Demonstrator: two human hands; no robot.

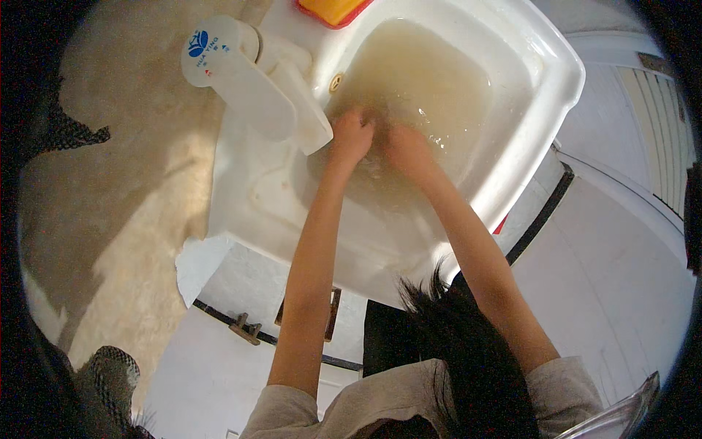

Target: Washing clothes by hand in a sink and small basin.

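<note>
Cloudy brownish water (433,71) stands in a white washbasin (526,148). My left hand (352,134) is at the water's surface near the faucet, its fingers bent around something dark that I cannot make out. Close beside it, my right hand (407,147) is partly under the water, and its fingertips are hidden. A dark, blurred patch lies in the water between the two hands. The white lever faucet (263,93) reaches over the basin's edge just left of my left hand.
An orange and red item (334,8) rests on the basin's far rim. The round overflow fitting (337,82) is in the basin wall. A stained wall (126,181) runs along the left, and white tiles (614,241) with a black strip lie beyond the basin at right.
</note>
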